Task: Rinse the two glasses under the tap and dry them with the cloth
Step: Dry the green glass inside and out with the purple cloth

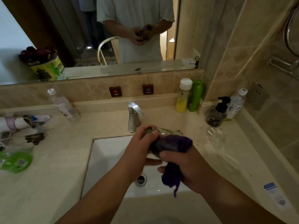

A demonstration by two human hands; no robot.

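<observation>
Left hand (142, 143) grips glass (159, 132) above sink (105, 152), just before tap (133, 117). Right hand (182, 165) clenched on purple cloth (171, 144), cloth wrapped over glass's near end. Second glass (216, 137) stands on surface (48, 175) right of sink, beside dark pump bottle (216, 113), apart from hands.

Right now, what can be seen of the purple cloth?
The purple cloth is dark, soft-looking fabric, bunched and wrapped around one end of a clear glass held over the white sink. The right hand clutches it; a tail with a loose thread hangs below that grip. The left hand holds the glass's bare end.
</observation>
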